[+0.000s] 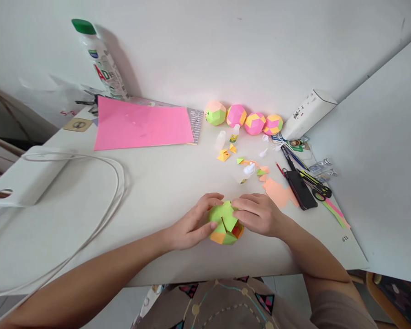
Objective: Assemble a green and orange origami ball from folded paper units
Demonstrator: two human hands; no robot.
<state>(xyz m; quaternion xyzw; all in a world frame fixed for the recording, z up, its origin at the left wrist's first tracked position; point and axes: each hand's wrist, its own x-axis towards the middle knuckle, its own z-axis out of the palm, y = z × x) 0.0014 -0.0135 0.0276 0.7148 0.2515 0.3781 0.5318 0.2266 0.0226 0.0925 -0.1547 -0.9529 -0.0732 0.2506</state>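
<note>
Near the front edge of the white table sits a green and orange folded paper ball (222, 217), with a slit and a gap on its near right side. My left hand (195, 224) grips the ball's left side, thumb in front and fingers behind. On the right, my right hand (256, 212) has its fingers bent and closed on the ball's upper green flap; its fingertips are partly hidden. Just beyond the ball lie a small white-tipped glue bottle (248, 170) and a peach paper sheet (276, 193).
Several finished paper balls (236, 115) line the wall. Pink paper (142, 123) lies at the back left beside a tall bottle (104, 64). Scissors (317, 185) and a black case (301, 189) are at the right. A white cable (114, 196) loops across the left.
</note>
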